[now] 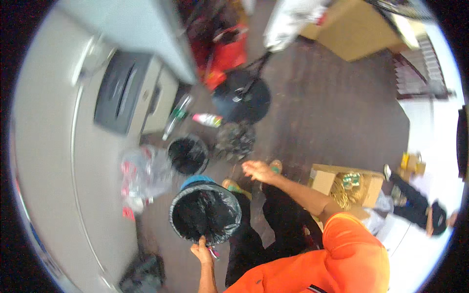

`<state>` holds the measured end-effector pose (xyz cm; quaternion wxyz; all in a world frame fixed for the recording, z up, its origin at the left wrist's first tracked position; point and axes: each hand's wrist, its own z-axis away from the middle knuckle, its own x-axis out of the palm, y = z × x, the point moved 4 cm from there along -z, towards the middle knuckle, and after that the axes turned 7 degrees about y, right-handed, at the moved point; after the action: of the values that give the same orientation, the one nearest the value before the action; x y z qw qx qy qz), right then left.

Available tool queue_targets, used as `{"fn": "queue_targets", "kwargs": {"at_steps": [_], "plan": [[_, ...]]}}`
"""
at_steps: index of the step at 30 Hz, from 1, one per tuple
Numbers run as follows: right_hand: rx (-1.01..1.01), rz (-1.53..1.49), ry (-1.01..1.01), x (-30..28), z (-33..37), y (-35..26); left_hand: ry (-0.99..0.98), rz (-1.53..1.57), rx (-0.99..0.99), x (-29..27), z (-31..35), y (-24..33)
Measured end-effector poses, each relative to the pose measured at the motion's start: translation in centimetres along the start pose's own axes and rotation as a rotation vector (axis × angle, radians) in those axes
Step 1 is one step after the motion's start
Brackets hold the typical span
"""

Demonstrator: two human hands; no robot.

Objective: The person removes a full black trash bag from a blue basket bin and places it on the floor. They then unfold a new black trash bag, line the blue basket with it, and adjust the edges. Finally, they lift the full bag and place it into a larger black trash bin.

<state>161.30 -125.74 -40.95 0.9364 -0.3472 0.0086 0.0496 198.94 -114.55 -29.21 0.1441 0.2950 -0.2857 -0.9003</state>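
My left hand [201,251] grips the near rim of a trash bin [172,207] that has a black liner bag [207,212] spread inside and folded over its edge. A bit of blue [195,180] shows just beyond its far rim. My right hand [258,171] is stretched forward above the floor by my feet, apart from the bin; motion blur hides how its fingers are set. Past the held bin stands a second bin [188,154], also lined in black. Beside that one lies a crumpled dark grey heap [235,140], seemingly a plastic bag.
A white-and-pink bottle [207,119] and a clear-green bottle [178,116] lie near a round black base [242,95]. Clear plastic bags [146,173] sit along the left cabinet [49,146]. An open carton [320,183] stands right of my legs. Another person [413,205] is far right.
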Motion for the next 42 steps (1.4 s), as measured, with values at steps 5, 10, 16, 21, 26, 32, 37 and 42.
{"fn": "queue_targets", "kwargs": {"at_steps": [5,10,16,21,26,32,37,42], "plan": [[-0.012,-0.359,0.106,-9.3,12.5,-3.4,-0.356,-0.287,0.181,11.3,6.6,5.4],[-0.152,-0.097,0.377,-19.5,23.5,-3.6,-0.631,-0.498,0.426,21.5,16.6,9.6],[-0.126,-0.244,0.811,-29.4,33.2,4.4,-0.912,-0.653,0.869,36.0,29.6,11.6],[-0.202,-0.427,1.292,-35.3,38.3,11.7,-1.176,-0.897,1.283,48.4,39.2,9.7],[0.077,-0.852,1.313,-39.6,42.1,15.5,-1.484,-1.013,1.083,57.0,53.3,7.5],[0.229,-1.579,1.461,-41.1,41.6,24.7,-1.653,-1.295,0.588,66.7,62.3,1.7],[0.219,-2.038,1.597,-44.6,44.8,26.4,-1.775,-1.527,0.823,78.1,71.4,-3.7],[-0.118,-2.381,1.799,-50.7,49.1,31.3,-2.034,-1.794,0.963,83.6,87.2,-14.2]]}}
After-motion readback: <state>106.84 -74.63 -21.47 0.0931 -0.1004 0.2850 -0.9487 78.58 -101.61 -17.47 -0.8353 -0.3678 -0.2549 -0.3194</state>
